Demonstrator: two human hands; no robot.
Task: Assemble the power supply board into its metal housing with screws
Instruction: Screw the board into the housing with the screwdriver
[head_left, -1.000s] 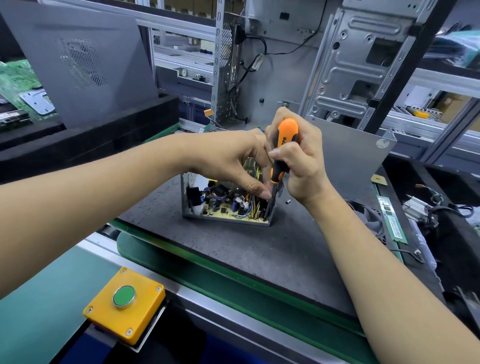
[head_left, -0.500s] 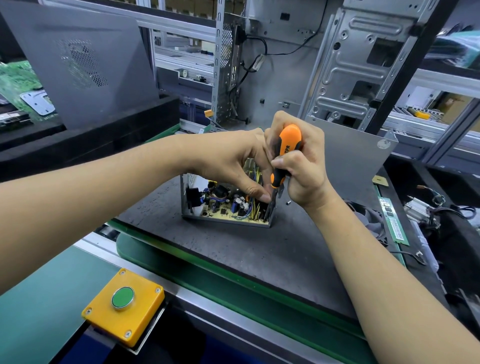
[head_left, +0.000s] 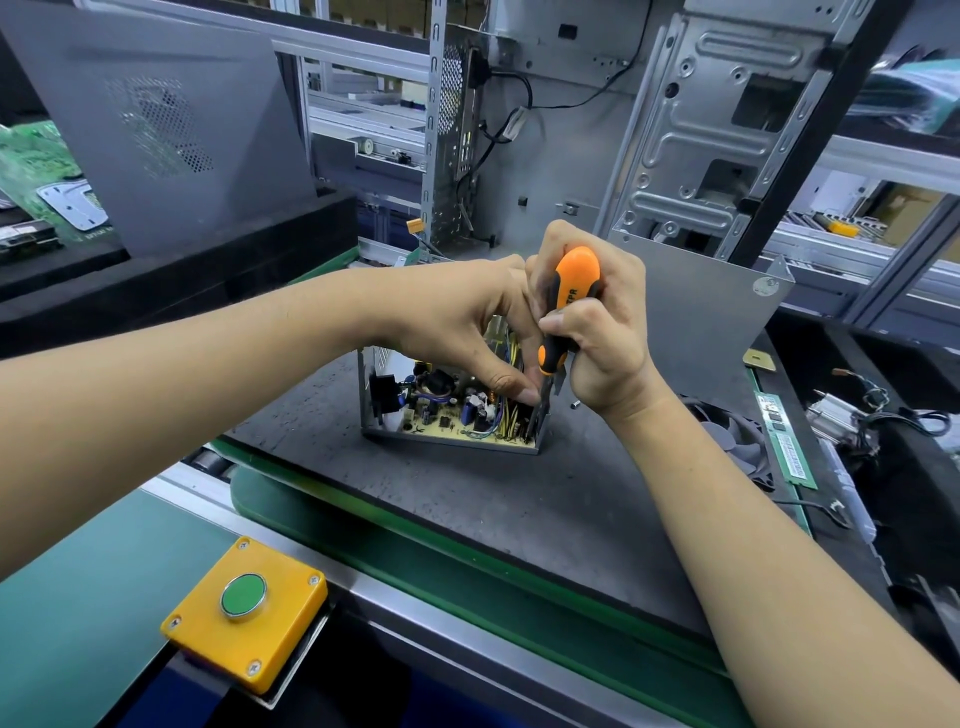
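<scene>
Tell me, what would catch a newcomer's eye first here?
Dead centre, the right hand grips an orange-and-black screwdriver upright over an open grey metal housing holding a yellowish circuit board, beside the left hand. Near the bottom left sits a yellow box with a green push-button.

Matt grey metal housing (head_left: 447, 441); glossy orange plastic screwdriver handle (head_left: 574, 283).

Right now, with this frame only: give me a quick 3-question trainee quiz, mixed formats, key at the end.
1. True or false: the right hand grips the orange-handled screwdriver.
2. The loose screw on the mat lies: A) left of the metal housing, B) right of it, C) inside it.
3. Fill in: the yellow box's push button is ____.

Key: 1 true; 2 B; 3 green.
</scene>
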